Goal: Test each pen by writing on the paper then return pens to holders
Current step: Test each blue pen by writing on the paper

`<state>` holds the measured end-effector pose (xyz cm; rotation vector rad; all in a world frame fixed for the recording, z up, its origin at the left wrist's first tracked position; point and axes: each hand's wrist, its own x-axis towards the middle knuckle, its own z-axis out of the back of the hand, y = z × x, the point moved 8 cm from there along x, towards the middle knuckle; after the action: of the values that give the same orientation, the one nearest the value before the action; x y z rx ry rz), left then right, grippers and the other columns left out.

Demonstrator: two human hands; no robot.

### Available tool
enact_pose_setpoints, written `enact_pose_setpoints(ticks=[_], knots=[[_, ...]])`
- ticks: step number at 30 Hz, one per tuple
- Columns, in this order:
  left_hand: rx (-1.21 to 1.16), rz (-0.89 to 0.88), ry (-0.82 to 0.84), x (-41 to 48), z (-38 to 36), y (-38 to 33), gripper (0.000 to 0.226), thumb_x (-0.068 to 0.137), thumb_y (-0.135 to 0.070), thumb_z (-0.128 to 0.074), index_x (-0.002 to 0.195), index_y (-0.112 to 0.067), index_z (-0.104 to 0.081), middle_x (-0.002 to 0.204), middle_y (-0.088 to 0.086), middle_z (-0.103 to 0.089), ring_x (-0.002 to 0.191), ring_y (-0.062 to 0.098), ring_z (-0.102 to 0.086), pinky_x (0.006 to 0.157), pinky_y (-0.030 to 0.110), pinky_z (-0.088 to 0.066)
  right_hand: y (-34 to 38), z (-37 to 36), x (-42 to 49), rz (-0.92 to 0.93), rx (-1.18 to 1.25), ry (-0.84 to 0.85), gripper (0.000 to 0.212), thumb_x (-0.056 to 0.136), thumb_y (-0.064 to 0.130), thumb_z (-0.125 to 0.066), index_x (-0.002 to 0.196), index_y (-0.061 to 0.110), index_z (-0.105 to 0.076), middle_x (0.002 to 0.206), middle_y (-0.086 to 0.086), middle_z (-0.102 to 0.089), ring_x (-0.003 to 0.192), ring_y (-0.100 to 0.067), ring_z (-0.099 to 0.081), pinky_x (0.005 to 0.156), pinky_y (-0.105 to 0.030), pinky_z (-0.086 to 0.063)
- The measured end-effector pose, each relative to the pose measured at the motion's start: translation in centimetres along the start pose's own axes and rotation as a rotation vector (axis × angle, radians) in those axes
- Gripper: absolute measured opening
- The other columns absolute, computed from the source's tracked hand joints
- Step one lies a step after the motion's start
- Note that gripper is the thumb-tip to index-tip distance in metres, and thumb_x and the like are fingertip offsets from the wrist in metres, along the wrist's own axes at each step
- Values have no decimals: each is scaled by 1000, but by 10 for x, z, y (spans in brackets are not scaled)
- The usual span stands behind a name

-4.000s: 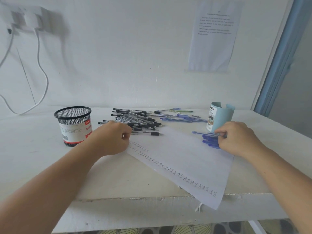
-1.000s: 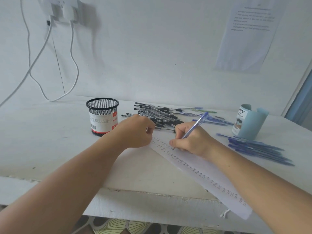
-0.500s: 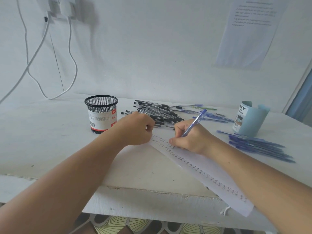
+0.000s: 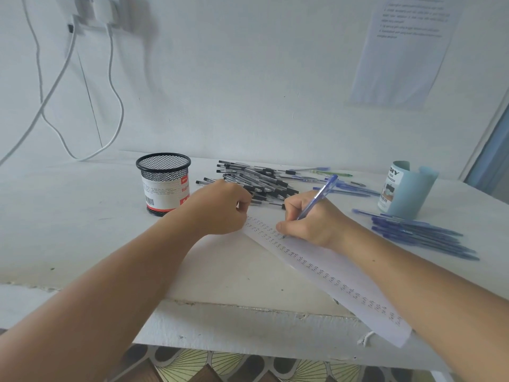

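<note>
My right hand point(image 4: 314, 220) grips a blue pen point(image 4: 321, 195), its tip touching the white paper point(image 4: 325, 267) beside rows of small written marks. My left hand point(image 4: 220, 208) is a closed fist pressing down the paper's far left corner. A heap of black-capped pens point(image 4: 256, 181) lies behind both hands. More blue pens point(image 4: 421, 234) lie in a bundle at the right, others point(image 4: 344, 186) further back. A black mesh holder point(image 4: 164, 183) stands at the left, a light blue holder point(image 4: 405, 190) at the right.
The paper hangs over the white table's chipped front edge point(image 4: 248, 307). White cables point(image 4: 110, 78) hang from a wall socket at the upper left. A printed sheet point(image 4: 399, 51) is stuck on the wall at the upper right. Patterned floor shows below.
Four seconds ago my right hand was at the blue pens by the blue holder; now it holds one and writes on the paper. Over the last second it shifted slightly down the rows.
</note>
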<state>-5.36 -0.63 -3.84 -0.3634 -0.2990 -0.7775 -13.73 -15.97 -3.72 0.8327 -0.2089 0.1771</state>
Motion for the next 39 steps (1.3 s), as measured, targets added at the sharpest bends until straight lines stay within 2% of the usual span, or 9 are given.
enact_pose_setpoints(ticks=[9,15,17,21,23,26,32,37,39], knots=[[11,7,9,1,-2,2,12,70,-21,-46,62,-27,-52,64,-5,-58,68,25,-59,61,38,-57,-5,2,2,-20,17,-22,39,80,2,-77,58,9,-45,60,-8,-47,55,-16,-41,54,-26,-33],[142,64,-21,0,-1,-10,13,75,-13,-51,65,-20,-50,69,-3,-57,73,25,-58,56,25,-34,-12,17,0,-172,651,-117,27,79,10,-57,55,12,-45,56,-11,-48,51,-18,-33,47,-20,-24],[166,55,-31,0,0,-15,10,75,-13,-52,66,-18,-51,69,-2,-57,74,27,-59,55,25,-32,-11,24,1,-208,744,-165,12,73,4,-44,65,12,-49,62,-12,-50,49,-18,-36,49,-24,-29],[165,55,-32,-3,2,-16,8,76,-14,-52,69,-17,-54,71,-1,-59,76,27,-60,56,25,-34,-25,52,-8,-378,830,-344,49,74,-17,-28,103,15,-52,73,-12,-50,47,-17,-35,44,-23,-28],[164,58,-33,-4,3,-17,8,76,-14,-51,69,-17,-53,72,-1,-59,77,27,-60,57,26,-36,-26,63,-13,-434,866,-280,43,82,-10,-39,110,21,-50,74,-9,-51,43,-12,-25,42,-20,-19],[159,74,-20,-3,1,-16,13,76,-14,-51,65,-19,-48,70,-4,-56,74,26,-59,57,26,-37,-26,76,-23,-435,876,-139,12,98,23,-54,110,25,-57,69,-5,-53,45,-12,-19,44,-20,-16],[161,66,-32,-2,1,-14,11,75,-14,-50,65,-18,-50,68,-3,-58,70,25,-58,54,25,-35,-49,120,-58,-351,441,-301,29,106,33,-52,101,11,-70,61,2,-32,50,-13,-19,45,-22,-16],[155,69,-37,-2,2,-14,11,74,-12,-50,64,-18,-50,66,-3,-57,67,24,-55,54,25,-34,-62,155,-80,-292,-392,-358,31,100,26,-56,78,4,-61,64,-1,-42,64,-22,-42,57,-33,-29],[151,72,-40,-3,2,-13,12,74,-13,-50,64,-18,-50,66,-4,-56,67,23,-54,55,25,-33,-73,161,-82,-277,-505,-340,22,95,11,-47,82,3,-64,75,-3,-49,78,-27,-52,64,-36,-36]])
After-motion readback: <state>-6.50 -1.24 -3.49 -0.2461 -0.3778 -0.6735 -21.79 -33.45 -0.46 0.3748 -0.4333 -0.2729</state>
